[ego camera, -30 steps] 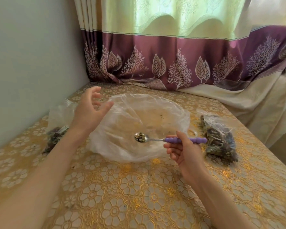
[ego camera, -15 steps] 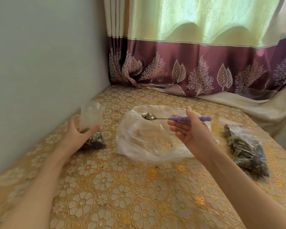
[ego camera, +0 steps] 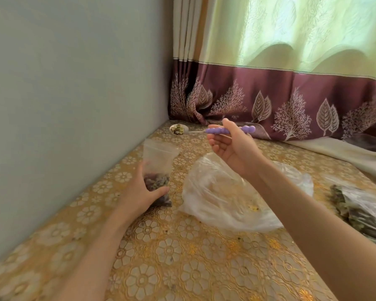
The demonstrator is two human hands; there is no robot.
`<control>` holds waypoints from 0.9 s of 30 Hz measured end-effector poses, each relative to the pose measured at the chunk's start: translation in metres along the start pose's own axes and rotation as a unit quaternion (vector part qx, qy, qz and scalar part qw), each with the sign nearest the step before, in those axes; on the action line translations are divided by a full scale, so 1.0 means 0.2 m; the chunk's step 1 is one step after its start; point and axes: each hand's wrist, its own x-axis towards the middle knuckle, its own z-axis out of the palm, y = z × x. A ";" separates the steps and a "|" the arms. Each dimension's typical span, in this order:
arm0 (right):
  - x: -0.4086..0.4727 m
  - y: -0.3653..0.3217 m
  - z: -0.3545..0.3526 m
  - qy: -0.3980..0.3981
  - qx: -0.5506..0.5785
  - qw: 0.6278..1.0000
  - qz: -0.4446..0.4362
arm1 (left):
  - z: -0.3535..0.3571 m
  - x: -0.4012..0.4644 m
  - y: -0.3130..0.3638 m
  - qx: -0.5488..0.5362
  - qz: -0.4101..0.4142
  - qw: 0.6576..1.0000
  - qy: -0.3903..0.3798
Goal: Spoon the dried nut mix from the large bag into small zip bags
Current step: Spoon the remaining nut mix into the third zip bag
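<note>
Spoon with purple beaded handle, pinched between thumb and fingers of right hand, bowl heaped with greenish nut pieces, raised above open mouth of small zip bag. Small clear bag upright near wall, dark mix at bottom, gripped around lower part by left hand. Large crumpled clear bag lying flat just beside, nearly emptied, few crumbs inside. Another filled bag at right edge. Gold flower-patterned tablecloth beneath. Pale grey wall on left; green and plum leaf-printed curtain behind.
</note>
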 end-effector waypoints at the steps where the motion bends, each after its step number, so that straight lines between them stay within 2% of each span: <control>1: 0.00 0.00 0.02 -0.010 -0.021 1.000 -0.008 | 0.00 0.00 0.00 -0.002 0.002 1.000 0.000; 5: -0.04 0.01 0.06 -0.063 -0.125 0.988 -0.059 | 0.01 0.01 -0.02 -0.023 0.000 1.000 0.008; 8: -0.08 0.02 0.05 -0.092 -0.161 0.978 -0.093 | 0.01 0.01 -0.02 -0.037 -0.008 0.999 0.010; 15: -0.14 0.02 0.01 -0.098 -0.142 0.979 -0.112 | 0.01 0.00 -0.02 -0.040 -0.006 0.999 0.013; 21: -0.23 -0.03 -0.18 -0.003 -0.023 0.996 -0.082 | -0.01 -0.01 0.03 -0.044 0.018 0.997 0.054; 24: -0.32 -0.03 -0.37 0.049 -0.017 0.998 -0.042 | -0.02 -0.02 0.08 -0.057 0.028 0.995 0.082; 27: -0.43 0.02 -0.54 0.114 -0.046 0.992 -0.030 | 0.02 -0.06 0.15 -0.075 0.047 0.994 0.067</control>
